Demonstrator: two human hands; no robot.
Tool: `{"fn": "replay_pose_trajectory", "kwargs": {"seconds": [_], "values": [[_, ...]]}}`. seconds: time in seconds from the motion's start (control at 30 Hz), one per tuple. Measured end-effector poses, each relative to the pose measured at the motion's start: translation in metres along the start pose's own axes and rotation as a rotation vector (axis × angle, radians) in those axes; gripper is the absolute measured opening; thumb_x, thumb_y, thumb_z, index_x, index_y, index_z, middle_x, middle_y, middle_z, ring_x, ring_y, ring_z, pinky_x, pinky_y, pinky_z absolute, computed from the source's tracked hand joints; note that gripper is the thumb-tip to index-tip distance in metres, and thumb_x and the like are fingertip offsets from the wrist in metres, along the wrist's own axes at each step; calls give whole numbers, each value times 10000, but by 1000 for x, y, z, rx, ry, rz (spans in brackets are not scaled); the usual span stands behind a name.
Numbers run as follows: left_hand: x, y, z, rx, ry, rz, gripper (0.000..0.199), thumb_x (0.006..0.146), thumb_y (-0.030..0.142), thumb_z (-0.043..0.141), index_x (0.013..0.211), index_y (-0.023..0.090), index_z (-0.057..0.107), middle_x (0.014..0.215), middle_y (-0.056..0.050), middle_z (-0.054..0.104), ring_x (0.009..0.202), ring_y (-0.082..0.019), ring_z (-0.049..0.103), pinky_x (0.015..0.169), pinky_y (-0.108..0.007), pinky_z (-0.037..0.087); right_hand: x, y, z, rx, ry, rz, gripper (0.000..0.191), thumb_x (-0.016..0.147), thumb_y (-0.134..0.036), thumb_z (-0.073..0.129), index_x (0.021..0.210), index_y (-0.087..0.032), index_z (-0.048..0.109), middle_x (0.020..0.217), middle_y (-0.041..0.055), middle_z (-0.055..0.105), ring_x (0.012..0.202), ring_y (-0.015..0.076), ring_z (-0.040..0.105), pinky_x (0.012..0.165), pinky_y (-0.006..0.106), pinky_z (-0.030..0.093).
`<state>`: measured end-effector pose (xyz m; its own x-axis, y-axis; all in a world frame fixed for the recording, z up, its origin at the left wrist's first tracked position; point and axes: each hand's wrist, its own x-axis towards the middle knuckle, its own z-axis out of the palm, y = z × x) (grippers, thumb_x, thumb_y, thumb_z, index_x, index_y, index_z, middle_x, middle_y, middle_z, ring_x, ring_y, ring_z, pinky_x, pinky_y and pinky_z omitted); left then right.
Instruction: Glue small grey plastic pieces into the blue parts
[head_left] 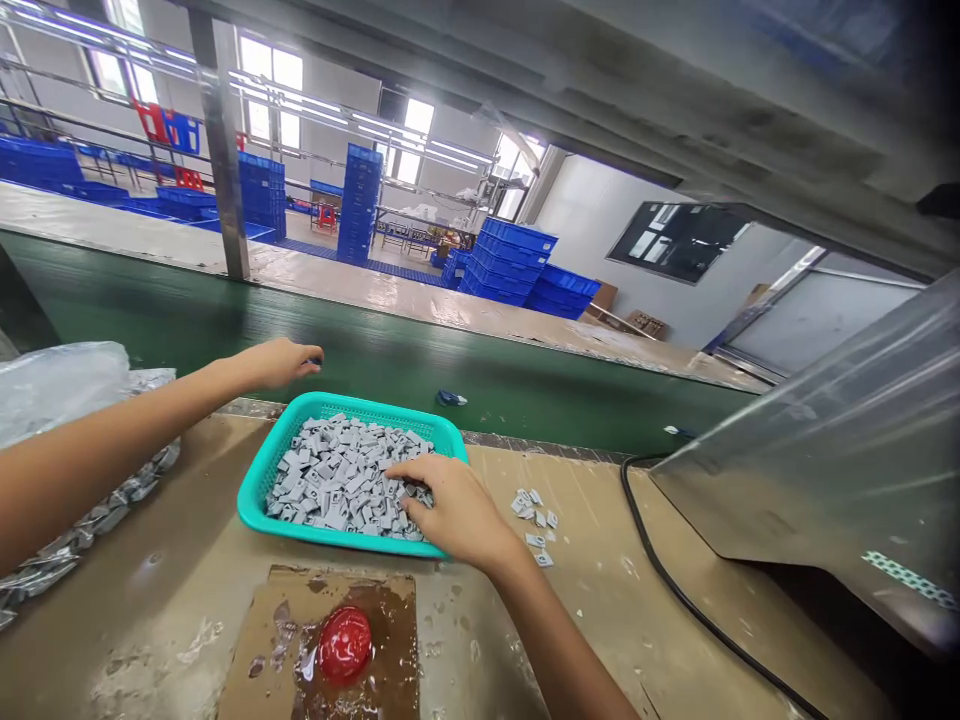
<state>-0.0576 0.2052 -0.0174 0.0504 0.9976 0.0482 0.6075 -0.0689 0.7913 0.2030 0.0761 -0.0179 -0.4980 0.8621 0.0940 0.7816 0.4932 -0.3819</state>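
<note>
My left hand (281, 362) is over the green conveyor belt, just past the basket's back left corner. Its fingers are pinched on a small dark blue part (313, 362), mostly hidden by the fingertips. A turquoise plastic basket (251, 500) full of small grey plastic pieces (337, 480) stands on the worktable. Over the basket's right side reaches my right hand (454, 505), thumb and forefinger apart, fingertips at the top of the grey pieces. No piece can be made out in its grip. Another dark blue part with a pale end (450, 398) lies on the belt.
Several loose grey pieces (536, 515) lie right of the basket. In front, a wet red lump (345, 645) sits on a cardboard piece (255, 620). A black cable (652, 560) and sheet-metal housing (810, 460) stand right; plastic bags (67, 390) left. Beyond runs the belt (360, 345).
</note>
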Motion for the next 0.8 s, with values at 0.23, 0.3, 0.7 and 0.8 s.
{"fn": "replay_pose_trajectory", "kwargs": {"seconds": [0.23,0.3,0.7,0.8], "values": [[8,38,13,625,-52,-70,295,510,144,696,798,173,640,662,-137,603,923,-433,518,737,-500,361,-1,-2,-1,72,67,32,221,696,-42,559,802,-209,659,806,3,630,683,145,540,642,272,404],[17,63,31,702,-102,-1,371,537,117,692,898,178,632,839,-167,624,995,-417,495,789,-512,358,-2,-1,-1,99,105,45,190,704,-52,569,797,-195,652,785,7,616,646,130,521,612,254,408],[36,132,148,731,-357,216,240,805,285,521,987,134,560,1032,-71,573,942,-180,548,820,-388,447,-4,11,8,402,337,20,244,744,-70,561,944,-180,648,757,8,623,634,119,529,642,254,451],[28,121,129,677,-201,249,238,781,261,536,978,131,563,1026,-88,577,950,-210,544,814,-383,434,-4,10,6,439,349,-15,230,783,-61,507,897,-189,659,862,17,657,779,137,578,741,267,459]]}}
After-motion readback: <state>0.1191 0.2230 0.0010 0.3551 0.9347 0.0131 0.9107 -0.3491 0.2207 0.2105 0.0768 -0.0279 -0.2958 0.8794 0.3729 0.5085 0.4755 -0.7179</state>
